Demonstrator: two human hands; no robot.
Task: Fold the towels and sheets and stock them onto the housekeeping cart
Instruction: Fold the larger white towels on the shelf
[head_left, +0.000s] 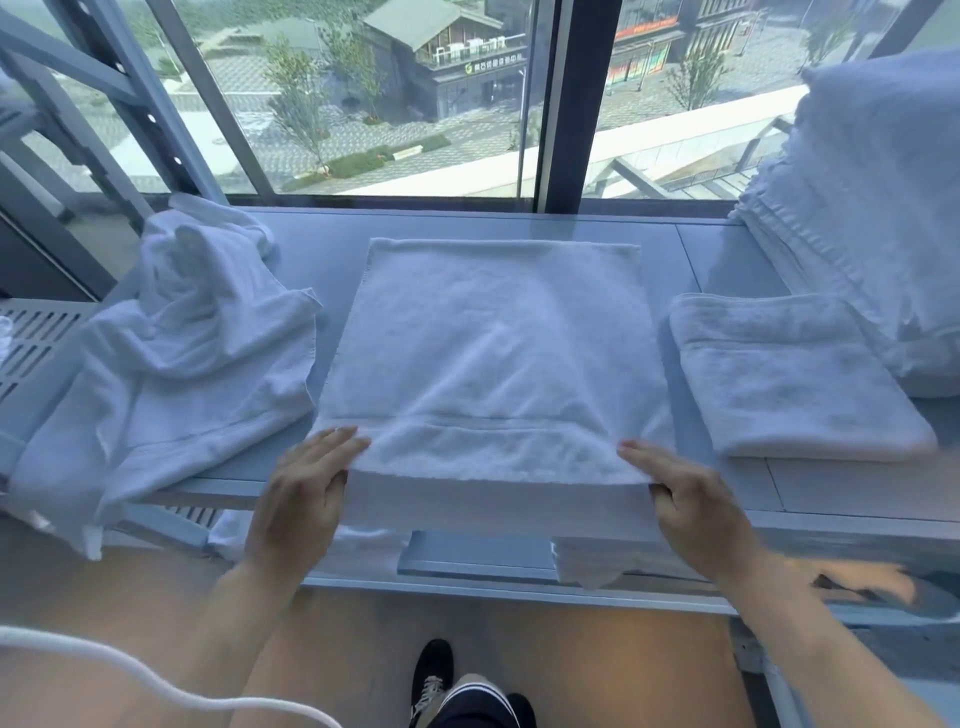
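Observation:
A white towel (493, 358) lies spread flat on the grey cart top (727, 249), its near edge hanging over the front. My left hand (301, 499) grips the towel's near left corner, fingers on top and thumb underneath. My right hand (675, 499) pinches the near right corner the same way. A folded white towel (789, 379) lies to the right. A crumpled heap of white towels (176, 343) sits at the left and droops over the edge.
A tall stack of folded white linen (872, 208) stands at the far right. More folded towels (597, 561) lie on the lower shelf. A large window (389, 104) is right behind the cart. A white cable (130, 670) crosses bottom left above the wooden floor.

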